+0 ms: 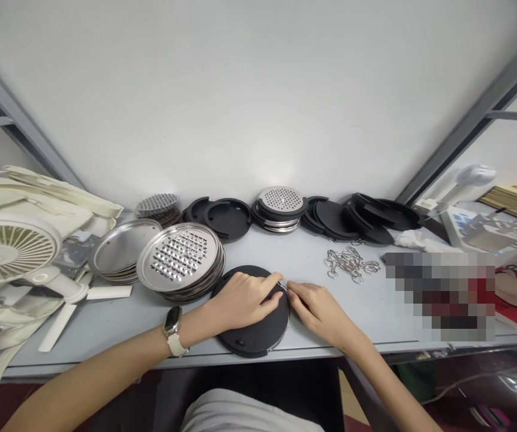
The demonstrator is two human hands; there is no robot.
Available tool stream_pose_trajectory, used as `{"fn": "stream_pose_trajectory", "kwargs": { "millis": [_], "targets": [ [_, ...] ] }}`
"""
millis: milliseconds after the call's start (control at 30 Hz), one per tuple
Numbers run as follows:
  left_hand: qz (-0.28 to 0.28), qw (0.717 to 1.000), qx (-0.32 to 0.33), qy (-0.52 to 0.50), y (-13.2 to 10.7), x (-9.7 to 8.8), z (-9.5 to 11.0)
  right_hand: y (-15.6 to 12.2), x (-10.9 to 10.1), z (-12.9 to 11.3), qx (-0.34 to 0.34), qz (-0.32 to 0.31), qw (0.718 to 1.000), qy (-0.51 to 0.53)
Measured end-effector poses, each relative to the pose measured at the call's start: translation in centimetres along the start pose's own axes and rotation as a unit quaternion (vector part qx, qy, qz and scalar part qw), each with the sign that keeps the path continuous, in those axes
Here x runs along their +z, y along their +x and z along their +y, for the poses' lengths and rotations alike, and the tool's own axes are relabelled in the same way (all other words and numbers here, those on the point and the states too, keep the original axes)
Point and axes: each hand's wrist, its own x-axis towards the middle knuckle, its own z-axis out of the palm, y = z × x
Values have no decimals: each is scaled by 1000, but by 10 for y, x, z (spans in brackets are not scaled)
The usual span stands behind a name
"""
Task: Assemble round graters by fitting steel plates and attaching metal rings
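A black round disc-shaped holder (pixel 254 336) lies flat at the front of the table, with a thin metal rim showing at its right edge. My left hand (pixel 247 300), a watch on its wrist, rests over the disc, thumb and index finger closing at its upper right edge. There they meet a small metal wire clip (pixel 282 285). From the other side, my right hand (pixel 312 306) pinches the same clip, its fingers partly hiding it. Loose wire clips (pixel 351 263) of similar metal lie in a heap to the right.
Stacked metal grater discs (pixel 180 258) and plain metal discs (pixel 126 246) stand to the left, near a white fan (pixel 6 249). Black round holders (pixel 229 219), a perforated-disc stack (pixel 282 201) and more black holders (pixel 334 217) line the wall. A blurred patch covers the right side.
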Motion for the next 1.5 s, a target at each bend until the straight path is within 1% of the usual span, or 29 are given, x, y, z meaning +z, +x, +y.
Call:
{"fn": "stream_pose_trajectory", "kwargs": {
  "millis": [233,533,767,1033,1133,1233,1500],
  "targets": [
    [-6,1000,-1,6,0,-1,0,0,2,1,-1,1,1000,-12],
    [-1,1000,-4,19,-2,-1,0,0,2,-1,6,3,1000,-20],
    [9,1000,-5,18,-3,3,-1,-1,2,0,16,-3,1000,-20],
    [6,1000,-6,18,-3,3,-2,0,4,0,21,-3,999,-40],
    [15,1000,-10,14,-3,3,-2,0,5,0,24,-2,999,-42],
    [19,1000,-14,9,-3,4,-2,0,5,1,21,2,999,-41],
    [7,1000,-1,5,-3,4,-3,-1,4,0,12,7,1000,-17]
  ]
}}
